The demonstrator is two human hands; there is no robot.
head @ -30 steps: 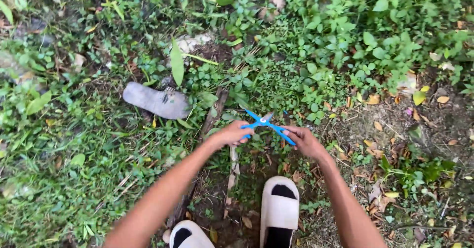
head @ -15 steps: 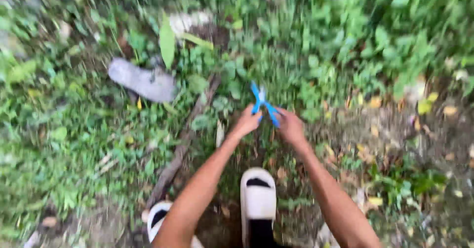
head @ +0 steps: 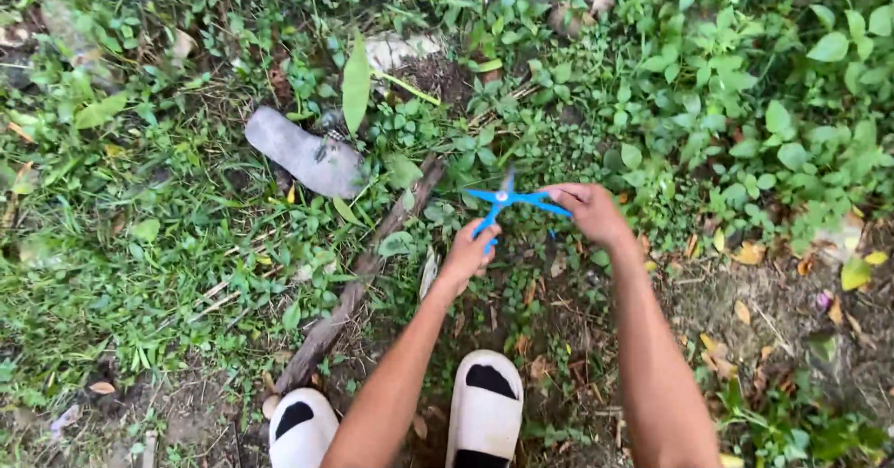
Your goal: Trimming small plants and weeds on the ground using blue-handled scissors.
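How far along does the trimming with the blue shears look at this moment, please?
Done: a mostly bare soil patch lies by the white slippers, though whether it was cut I cannot tell. In hand: left hand and right hand each grip a handle of the shears, which are spread open over low weeds. Left: dense weeds beyond, and grass to the left.
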